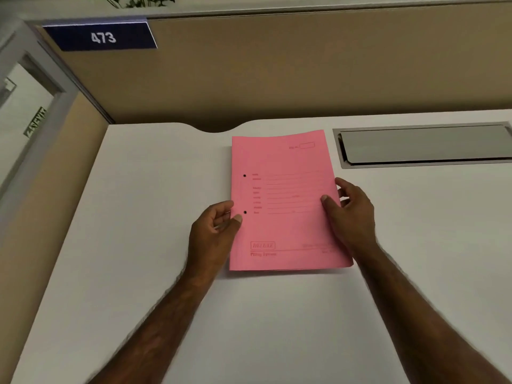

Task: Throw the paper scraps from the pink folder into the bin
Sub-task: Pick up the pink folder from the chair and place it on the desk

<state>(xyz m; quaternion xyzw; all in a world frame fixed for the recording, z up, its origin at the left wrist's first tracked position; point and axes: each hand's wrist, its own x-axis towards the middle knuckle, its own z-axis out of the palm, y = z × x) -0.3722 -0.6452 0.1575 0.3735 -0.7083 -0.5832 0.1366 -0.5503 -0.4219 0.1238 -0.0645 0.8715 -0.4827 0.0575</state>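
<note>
Head view: closed pink folder (285, 200) laid flat on white desk (155, 245), near grey cable hatch (424, 145). Folder's left edge pinched by left hand (213, 231); right edge gripped by right hand (349, 212).

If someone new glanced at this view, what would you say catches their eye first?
The closed pink paper folder stands out, lying flat mid-way across the white desk. The left hand pinches its punched spine edge while the right hand grips its open edge. Next, the dark blue sign reading 473 on the tan partition, upper left.
</note>
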